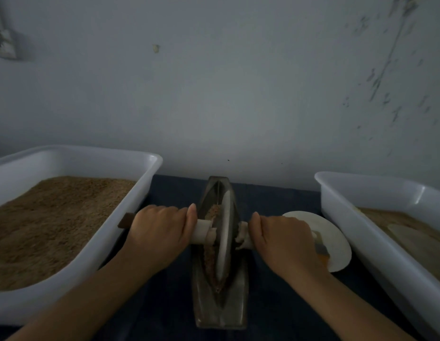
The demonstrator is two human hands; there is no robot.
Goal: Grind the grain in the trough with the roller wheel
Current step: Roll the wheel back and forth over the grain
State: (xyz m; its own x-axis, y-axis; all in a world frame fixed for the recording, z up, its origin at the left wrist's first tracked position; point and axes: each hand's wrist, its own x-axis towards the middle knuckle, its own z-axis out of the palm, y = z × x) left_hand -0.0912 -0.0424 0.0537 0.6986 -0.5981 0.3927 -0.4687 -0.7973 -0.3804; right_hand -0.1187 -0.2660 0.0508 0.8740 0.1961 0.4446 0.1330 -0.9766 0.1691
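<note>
Starting at the left, a white plastic tub point(150, 166) heaped with tan grain is noted. Beside it the left hand point(162, 230) is wrapped round the left end of the axle handle point(201, 232), fingers curled over. At centre the roller wheel point(225, 232) stands upright in the dark boat-shaped trough point(220, 313), with reddish-brown grain point(210, 257) banked along its left face. The right hand point(285, 238) is clamped on the handle's right end. A white plate point(337, 242) lies just beyond it, then a second tub point(361, 190).

Risk is judged as follows: uneven pressure could tilt the wheel and throw grain over the rim; the handle's cloth wrapping (frayed near the hub) could slip.

Grain right of the wheel is hidden. Both tubs are cut off. The orange item on the plate cannot be identified in the dim light.
</note>
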